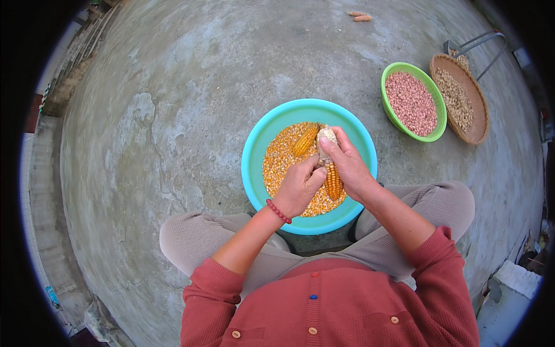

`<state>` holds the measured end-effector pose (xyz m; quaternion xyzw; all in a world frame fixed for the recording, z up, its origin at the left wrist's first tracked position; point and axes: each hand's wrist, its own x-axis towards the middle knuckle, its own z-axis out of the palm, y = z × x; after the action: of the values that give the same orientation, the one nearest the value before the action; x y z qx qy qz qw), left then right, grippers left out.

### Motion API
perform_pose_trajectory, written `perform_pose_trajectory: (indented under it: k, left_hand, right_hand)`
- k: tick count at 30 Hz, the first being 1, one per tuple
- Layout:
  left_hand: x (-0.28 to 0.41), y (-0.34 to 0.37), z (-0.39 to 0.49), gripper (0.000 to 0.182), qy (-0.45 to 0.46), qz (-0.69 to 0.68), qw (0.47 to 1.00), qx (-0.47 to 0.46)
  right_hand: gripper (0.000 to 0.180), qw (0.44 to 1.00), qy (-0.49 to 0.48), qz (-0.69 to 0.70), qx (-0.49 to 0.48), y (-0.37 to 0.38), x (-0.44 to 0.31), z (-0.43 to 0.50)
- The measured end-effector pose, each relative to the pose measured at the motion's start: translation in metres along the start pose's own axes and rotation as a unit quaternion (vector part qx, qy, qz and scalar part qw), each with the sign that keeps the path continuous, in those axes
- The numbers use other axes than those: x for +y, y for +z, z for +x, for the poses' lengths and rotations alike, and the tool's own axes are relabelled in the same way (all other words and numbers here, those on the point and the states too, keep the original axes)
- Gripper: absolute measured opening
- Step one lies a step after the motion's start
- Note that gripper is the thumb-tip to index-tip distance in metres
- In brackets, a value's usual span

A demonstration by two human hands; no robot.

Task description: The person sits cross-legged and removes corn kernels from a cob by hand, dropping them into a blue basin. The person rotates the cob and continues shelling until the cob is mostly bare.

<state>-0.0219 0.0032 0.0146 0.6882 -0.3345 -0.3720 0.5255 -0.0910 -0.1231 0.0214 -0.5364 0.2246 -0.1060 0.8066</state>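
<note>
My right hand (347, 162) grips a pale, mostly bare corn cob (326, 141) over a turquoise plastic basin (253, 161). Close against the cob's lower end is my left hand (301, 184), its fingers curled; whether they grip the cob is hard to tell. A red bead bracelet circles the left wrist. Loose yellow corn kernels (277, 167) cover the basin's bottom. One yellow ear of corn (306, 139) lies on them, left of the cob. A second, more orange ear (333, 181) shows between my hands, partly covered by them.
To the right on the concrete floor (195, 86) stand a green plastic basket (387, 104) of pink shelled peanuts and a woven tray (480, 117) of unshelled-looking peanuts. Behind is a metal-handled scoop or dustpan (488, 38). Carrot-like roots (362, 18) lie far ahead.
</note>
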Motion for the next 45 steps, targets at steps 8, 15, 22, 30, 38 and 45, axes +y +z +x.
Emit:
perform_pose_trajectory:
  k: [8,15,22,30,38,45]
  left_hand:
    - [0.000,0.003,-0.002,0.026,-0.016,-0.103,0.995,-0.003]
    - [0.002,0.004,-0.001,0.026,0.017,-0.038,0.999,-0.007]
    - [0.002,0.003,-0.003,0.025,-0.050,-0.171,0.984,0.000]
    - [-0.004,0.002,0.002,0.027,-0.043,-0.140,0.989,0.019]
    - [0.008,0.002,0.000,0.025,-0.047,-0.104,0.993,0.026]
    - [-0.006,0.002,0.002,0.024,0.083,0.058,0.991,0.091]
  right_hand:
    - [0.028,0.997,0.050,0.060,0.024,0.002,-0.006,0.000]
    - [0.026,0.999,0.015,0.037,0.027,0.004,-0.010,0.000]
    - [0.026,0.995,0.062,0.079,0.003,0.005,-0.016,-0.003]
    - [0.024,0.999,0.017,0.043,0.010,0.006,-0.010,-0.002]
    - [0.027,0.994,0.055,0.099,0.008,0.003,-0.016,-0.002]
    - [0.022,0.997,0.028,0.066,0.015,-0.005,-0.015,0.005]
